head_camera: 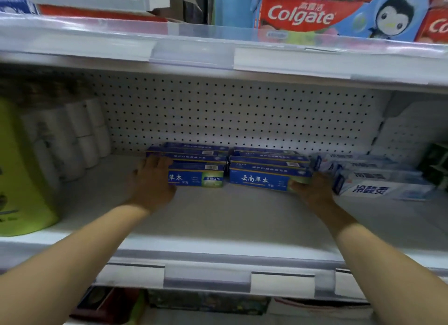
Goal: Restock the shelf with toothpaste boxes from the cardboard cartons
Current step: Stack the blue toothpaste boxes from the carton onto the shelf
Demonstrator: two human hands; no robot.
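Now left hand (151,179) and right hand (312,191) flank blue toothpaste boxes (228,166) on shelf (218,218).

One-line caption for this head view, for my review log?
Left hand and right hand press two stacks of blue toothpaste boxes together on a white shelf.

A single head-worn wide-angle view looks straight into the middle shelf (218,218) from close range, at about shelf height. It faces the pegboard back wall (230,116), with the shelf above and a lower shelf's edge at the frame margins.
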